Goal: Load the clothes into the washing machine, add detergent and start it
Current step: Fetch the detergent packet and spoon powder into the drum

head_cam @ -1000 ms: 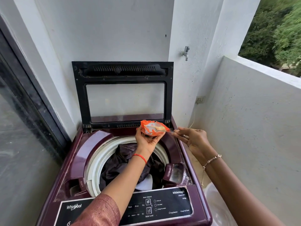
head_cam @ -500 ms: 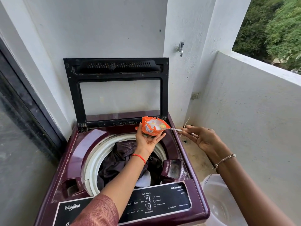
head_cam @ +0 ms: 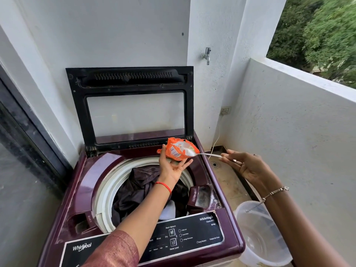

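A maroon top-load washing machine (head_cam: 84, 182) stands with its black lid (head_cam: 129, 78) raised against the wall. Dark clothes (head_cam: 138, 189) and a white piece lie in the drum. My left hand (head_cam: 173, 164) holds an open orange detergent packet (head_cam: 178, 149) above the drum's far rim. My right hand (head_cam: 248, 166) pinches the handle of a metal spoon (head_cam: 209, 154); its bowl sits at the packet's mouth with white powder on it. The detergent drawer (head_cam: 200, 195) at the drum's right side is open. The control panel (head_cam: 183, 236) faces me at the front.
A translucent plastic bucket (head_cam: 260, 234) stands on the floor right of the machine. A tap (head_cam: 207, 54) juts from the pillar, a socket (head_cam: 225, 110) with a cable sits lower. A balcony wall (head_cam: 298, 122) runs along the right, a dark glass door (head_cam: 23, 170) along the left.
My right hand has drawn back to the right, pulling the spoon's bowl out to the packet's mouth with powder on it. The left hand and packet stay over the drum.
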Available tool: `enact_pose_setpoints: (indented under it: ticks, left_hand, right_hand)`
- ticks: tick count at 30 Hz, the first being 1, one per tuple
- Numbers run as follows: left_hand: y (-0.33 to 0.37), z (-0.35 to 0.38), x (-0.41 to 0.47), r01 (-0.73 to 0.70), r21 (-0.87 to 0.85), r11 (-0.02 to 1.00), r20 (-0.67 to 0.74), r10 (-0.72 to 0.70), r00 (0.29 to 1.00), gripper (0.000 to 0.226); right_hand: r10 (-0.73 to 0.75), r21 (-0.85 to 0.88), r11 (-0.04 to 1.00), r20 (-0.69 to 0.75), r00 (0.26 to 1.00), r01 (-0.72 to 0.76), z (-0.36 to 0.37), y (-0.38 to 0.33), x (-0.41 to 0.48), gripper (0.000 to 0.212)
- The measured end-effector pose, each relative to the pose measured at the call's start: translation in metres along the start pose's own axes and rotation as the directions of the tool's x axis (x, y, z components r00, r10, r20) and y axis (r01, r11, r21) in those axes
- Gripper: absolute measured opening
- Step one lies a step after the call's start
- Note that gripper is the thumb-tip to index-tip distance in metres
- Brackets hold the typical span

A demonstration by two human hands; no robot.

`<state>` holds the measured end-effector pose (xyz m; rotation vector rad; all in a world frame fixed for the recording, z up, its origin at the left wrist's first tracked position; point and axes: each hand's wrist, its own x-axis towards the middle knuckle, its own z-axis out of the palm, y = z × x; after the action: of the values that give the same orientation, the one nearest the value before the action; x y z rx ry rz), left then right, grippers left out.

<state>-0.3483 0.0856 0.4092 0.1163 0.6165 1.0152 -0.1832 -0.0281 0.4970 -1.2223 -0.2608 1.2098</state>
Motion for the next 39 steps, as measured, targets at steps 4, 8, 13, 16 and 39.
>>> enact_pose_setpoints:
  ticks: [4, 8, 13, 16, 39]
  left_hand:
    - [-0.006, -0.001, -0.002, 0.026, 0.035, 0.999, 0.001, -0.027, 1.0, 0.067]
    - [-0.011, 0.0, -0.003, 0.053, 0.062, 0.997, -0.007, -0.053, 0.999, 0.066]
    - [-0.016, 0.003, -0.005, 0.063, 0.074, 0.995, -0.023, -0.061, 0.998, 0.065]
    - [-0.019, 0.003, -0.005, 0.046, 0.084, 0.995, -0.045, -0.042, 0.998, 0.066]
    - [-0.022, -0.005, 0.006, -0.038, -0.001, 0.999, -0.102, 0.038, 0.994, 0.06]
  right_hand:
    - [0.002, 0.022, 1.0, -0.008, 1.0, -0.002, -0.004, 0.002, -0.002, 0.014]
    - [-0.01, 0.028, 1.0, -0.014, 1.0, 0.01, -0.006, 0.001, -0.004, 0.014]
    - [-0.035, 0.038, 0.999, -0.039, 0.999, 0.036, -0.01, -0.001, -0.011, 0.015]
    - [-0.056, 0.026, 0.998, -0.074, 0.996, 0.058, -0.01, -0.002, -0.014, 0.014]
    - [-0.08, 0.013, 0.997, -0.129, 0.988, 0.082, -0.025, -0.003, -0.028, 0.014]
